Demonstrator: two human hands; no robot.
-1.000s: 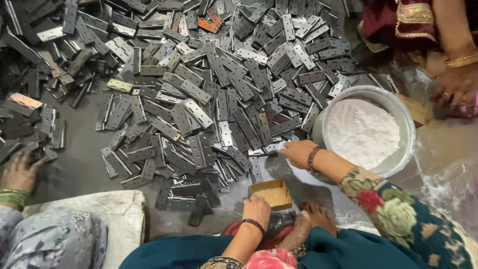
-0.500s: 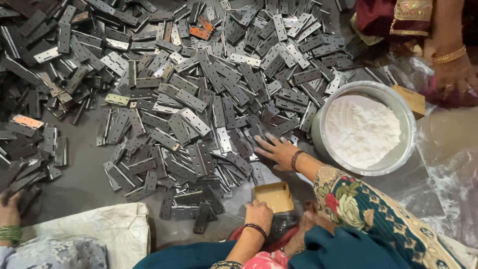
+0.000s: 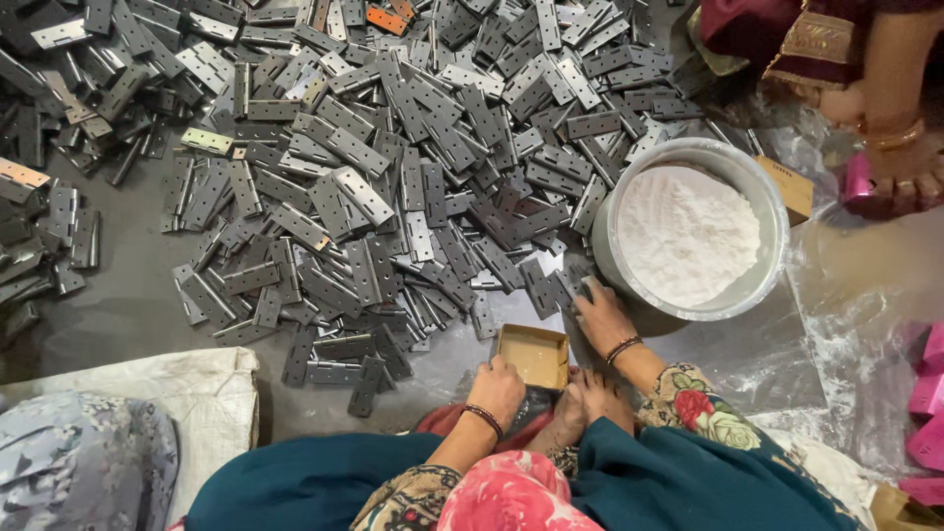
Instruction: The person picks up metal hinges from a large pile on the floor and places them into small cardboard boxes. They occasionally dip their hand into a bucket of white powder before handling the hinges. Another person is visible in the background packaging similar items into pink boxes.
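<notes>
Left hand: the left hand (image 3: pixel 499 388) curled its fingers over the near-left rim of a small open cardboard box (image 3: pixel 535 355), gripping it at about 7 o'clock.
Right hand: the right hand (image 3: pixel 603 317) lay flat, fingers together, tips on a grey metal hinge (image 3: pixel 582 285) at the heap's near edge, just beside the metal bowl of white powder (image 3: pixel 688 231).
Room: bare grey floor (image 3: pixel 128 315) opened at 9 o'clock; the hinge heap (image 3: pixel 393 167) crowded 12 o'clock.
Change: half a second before, the right hand had been spread further out on the heap; it had drawn back toward the box.
</notes>
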